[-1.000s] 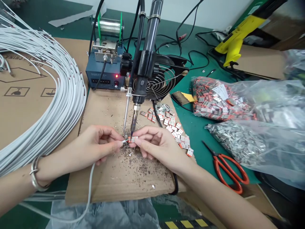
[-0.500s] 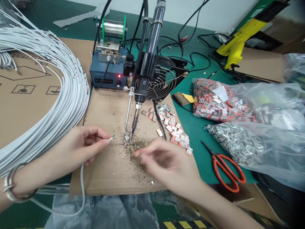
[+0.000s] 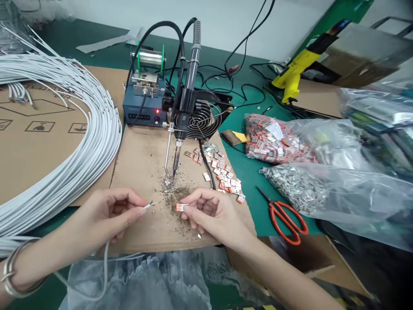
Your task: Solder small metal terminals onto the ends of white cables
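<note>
My left hand (image 3: 118, 213) pinches a white cable (image 3: 106, 269) near its end, where thin coloured wires stick out past the fingertips. Between the thumb and fingers of my right hand (image 3: 211, 213) is a USB connector (image 3: 180, 207), its orange contact end turned toward the wires. A gap separates the wires from the connector. Just beyond both hands, a soldering iron (image 3: 177, 159) in a stand points down, with a thin metal feed tube (image 3: 168, 150) beside its tip. Solder bits and brown residue lie scattered under the tip.
A cardboard sheet (image 3: 138, 163) carries loose USB connectors (image 3: 222, 170). Red-handled scissors (image 3: 287, 219) and bags of connectors (image 3: 274, 137) and metal shells (image 3: 297, 189) lie to the right. Behind stand a blue solder feeder (image 3: 143, 107) and a fan (image 3: 206, 114). Coiled white cables (image 3: 103, 112) fill the left.
The USB connector in my right hand, blurred earlier, now shows clearly, held level and facing the wires. The head view has shifted, so the bench appears moved left.
</note>
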### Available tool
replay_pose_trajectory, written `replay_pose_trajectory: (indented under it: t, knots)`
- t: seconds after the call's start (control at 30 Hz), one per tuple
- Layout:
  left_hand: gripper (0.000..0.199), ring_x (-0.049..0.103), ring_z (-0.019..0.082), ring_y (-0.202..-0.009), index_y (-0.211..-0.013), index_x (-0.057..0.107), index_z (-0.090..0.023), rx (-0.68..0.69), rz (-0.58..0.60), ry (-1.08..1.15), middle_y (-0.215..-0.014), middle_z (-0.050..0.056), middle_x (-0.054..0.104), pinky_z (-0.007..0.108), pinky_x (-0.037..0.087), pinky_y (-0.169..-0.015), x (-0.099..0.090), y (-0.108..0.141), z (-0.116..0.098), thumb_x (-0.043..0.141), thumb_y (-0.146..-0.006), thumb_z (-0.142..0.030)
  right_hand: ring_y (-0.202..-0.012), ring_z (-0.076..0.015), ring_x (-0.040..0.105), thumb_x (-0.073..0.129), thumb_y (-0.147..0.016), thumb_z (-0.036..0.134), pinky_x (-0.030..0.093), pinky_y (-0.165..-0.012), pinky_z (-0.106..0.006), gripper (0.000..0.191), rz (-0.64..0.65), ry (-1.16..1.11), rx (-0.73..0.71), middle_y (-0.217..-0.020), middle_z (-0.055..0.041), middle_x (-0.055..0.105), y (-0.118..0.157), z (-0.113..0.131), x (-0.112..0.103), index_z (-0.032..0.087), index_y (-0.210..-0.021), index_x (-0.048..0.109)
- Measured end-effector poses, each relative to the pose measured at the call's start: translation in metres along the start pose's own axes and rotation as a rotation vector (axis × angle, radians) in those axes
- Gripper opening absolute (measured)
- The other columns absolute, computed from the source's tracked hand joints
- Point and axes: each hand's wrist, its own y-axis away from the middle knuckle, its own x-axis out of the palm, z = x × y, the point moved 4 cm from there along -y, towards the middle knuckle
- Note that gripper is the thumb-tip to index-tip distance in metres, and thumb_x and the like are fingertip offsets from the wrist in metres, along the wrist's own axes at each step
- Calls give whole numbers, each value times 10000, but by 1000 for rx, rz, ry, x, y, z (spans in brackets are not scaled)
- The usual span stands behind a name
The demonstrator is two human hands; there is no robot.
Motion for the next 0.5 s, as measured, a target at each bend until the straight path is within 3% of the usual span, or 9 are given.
replay_pose_trajectory:
  t: [0.27, 0.4, 0.5]
  knots:
    - [293, 406, 80, -402, -778, 611, -164, -13, 11, 49, -511, -34, 449, 166, 360, -365, 5, 9, 0, 606, -764, -456, -506, -97, 550, 644, -772, 293, 452, -437, -195, 175, -13, 204, -141, -662, -46, 647, 11, 3, -3, 132, -833, 612]
    - [270, 416, 77, -387, -755, 652, -178, 49, -51, 81, -476, -33, 439, 156, 345, -368, 6, 18, 0, 633, -761, -447, -701, -156, 619, 581, -841, 255, 486, -607, -258, 121, -110, 562, -318, -804, -62, 678, 19, 11, -21, 170, -913, 629]
    - [241, 440, 70, -386, -711, 683, -191, 79, -178, 136, -516, -17, 486, 143, 343, -359, 4, 28, 7, 699, -702, -431, -596, -154, 570, 543, -854, 224, 424, -549, -265, 125, -185, 861, -371, -692, -39, 648, 22, 18, -30, 166, -860, 653]
